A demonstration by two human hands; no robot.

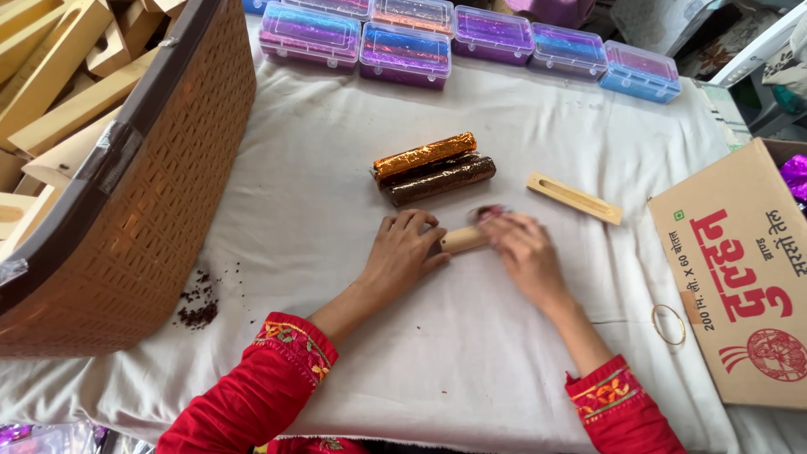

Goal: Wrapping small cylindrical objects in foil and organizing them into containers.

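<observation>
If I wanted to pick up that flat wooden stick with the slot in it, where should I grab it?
Probably around the middle of the wooden stick, pinching its two long edges from above. It lies flat and alone on the white cloth, slanting down to the right, so nothing blocks either side. The right hand is nearest; both it and the left hand are on a small wooden piece.

wooden block (pixel 464 240): ends hidden by hands (blurred) | basket (pixel 151 210): cropped left
</observation>
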